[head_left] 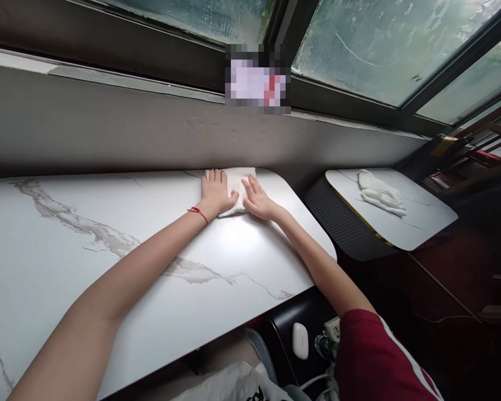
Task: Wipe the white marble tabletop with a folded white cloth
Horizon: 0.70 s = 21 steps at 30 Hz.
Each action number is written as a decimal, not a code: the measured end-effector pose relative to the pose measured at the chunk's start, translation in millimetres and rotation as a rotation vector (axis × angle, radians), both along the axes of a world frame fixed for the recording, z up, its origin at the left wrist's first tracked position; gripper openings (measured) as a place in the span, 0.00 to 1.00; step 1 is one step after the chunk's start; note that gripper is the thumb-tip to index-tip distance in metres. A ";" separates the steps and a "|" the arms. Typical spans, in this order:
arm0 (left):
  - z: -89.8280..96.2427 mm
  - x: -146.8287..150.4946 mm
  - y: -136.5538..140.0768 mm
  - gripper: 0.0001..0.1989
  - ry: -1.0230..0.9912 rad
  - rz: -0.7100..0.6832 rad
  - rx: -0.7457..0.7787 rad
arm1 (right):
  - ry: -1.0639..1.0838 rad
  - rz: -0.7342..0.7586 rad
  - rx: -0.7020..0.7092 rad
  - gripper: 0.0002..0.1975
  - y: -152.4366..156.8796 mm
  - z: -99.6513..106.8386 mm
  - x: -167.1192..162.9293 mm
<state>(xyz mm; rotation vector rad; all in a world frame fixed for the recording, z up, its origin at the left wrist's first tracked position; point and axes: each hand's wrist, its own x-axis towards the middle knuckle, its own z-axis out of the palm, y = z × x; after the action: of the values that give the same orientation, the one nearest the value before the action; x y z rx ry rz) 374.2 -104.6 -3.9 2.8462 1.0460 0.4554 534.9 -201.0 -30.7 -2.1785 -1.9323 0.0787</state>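
Note:
A folded white cloth (235, 181) lies flat near the far edge of the white marble-patterned table (158, 234). My left hand (216, 193), with a red cord at the wrist, rests on the cloth's left side, fingers stretched out. On the cloth's right side lies my right hand (259, 199), its fingers also extended and pressing down flat. Both palms face down, and the cloth shows between them.
A smaller side table (421, 214) stands to the right with a crumpled white cloth (382, 192) on it. Behind the table runs a grey wall (150, 128) under windows. Below the near edge sit a white case (300, 341) and a bottle (326, 346).

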 end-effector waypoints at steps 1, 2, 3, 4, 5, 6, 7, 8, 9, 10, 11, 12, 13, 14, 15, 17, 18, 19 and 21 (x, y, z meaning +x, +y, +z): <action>0.0 2.0 2.4 0.36 -0.009 0.018 0.012 | -0.004 -0.005 0.016 0.36 5.0 -0.9 0.9; -0.1 4.0 4.5 0.35 -0.015 0.034 0.024 | -0.006 -0.010 0.030 0.35 9.1 -1.9 1.7; -0.1 6.0 6.3 0.35 -0.019 0.045 0.035 | -0.007 -0.016 0.042 0.35 12.2 -2.7 2.5; 0.0 8.1 8.0 0.34 -0.021 0.055 0.042 | -0.006 -0.021 0.055 0.35 14.6 -3.3 3.4; 0.3 10.3 9.4 0.34 -0.022 0.061 0.046 | -0.003 -0.023 0.071 0.35 16.2 -3.8 4.6; 0.6 12.9 10.5 0.34 -0.022 0.065 0.046 | 0.002 -0.023 0.088 0.35 17.2 -4.0 6.3; 1.0 15.8 11.1 0.33 -0.023 0.067 0.042 | 0.008 -0.021 0.105 0.35 17.6 -3.9 8.3; 1.4 19.2 11.1 0.33 -0.027 0.070 0.035 | 0.014 -0.017 0.120 0.35 17.7 -3.6 10.7; 1.6 23.3 10.4 0.33 -0.033 0.076 0.026 | 0.019 -0.013 0.131 0.35 17.3 -3.1 13.5; 1.5 28.0 8.9 0.33 -0.041 0.085 0.019 | 0.022 -0.012 0.136 0.34 16.7 -2.4 16.6; 1.1 33.5 6.6 0.33 -0.051 0.099 0.014 | 0.024 -0.016 0.136 0.34 15.9 -1.6 19.9; 0.4 39.6 3.7 0.33 -0.060 0.115 0.010 | 0.024 -0.027 0.133 0.33 14.8 -0.6 23.5; -0.4 46.2 0.1 0.33 -0.067 0.133 0.009 | 0.023 -0.042 0.127 0.33 13.4 0.6 27.3; -1.2 53.1 -3.8 0.33 -0.069 0.148 0.008 | 0.023 -0.060 0.118 0.33 11.7 2.0 31.4; -2.0 60.2 -8.0 0.33 -0.067 0.160 0.004 | 0.024 -0.079 0.109 0.33 9.6 3.8 35.8; -2.8 74.2 -16.7 0.34 -0.056 0.171 -0.006 | 0.033 -0.108 0.091 0.33 4.6 8.2 46.0; -2.7 80.8 -21.2 0.34 -0.048 0.170 -0.009 | 0.040 -0.114 0.086 0.32 1.7 10.9 51.6; -2.4 87.0 -25.7 0.34 -0.042 0.164 -0.010 | 0.049 -0.118 0.087 0.32 -1.2 13.6 57.5; -1.4 98.3 -34.7 0.34 -0.032 0.146 -0.011 | 0.065 -0.127 0.101 0.30 -6.3 18.5 69.2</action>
<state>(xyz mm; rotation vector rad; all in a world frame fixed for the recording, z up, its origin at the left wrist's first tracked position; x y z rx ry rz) 472.4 -139.2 -5.2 2.7547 1.2510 0.5031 604.1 -207.3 -12.3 -2.1976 -1.7212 0.0290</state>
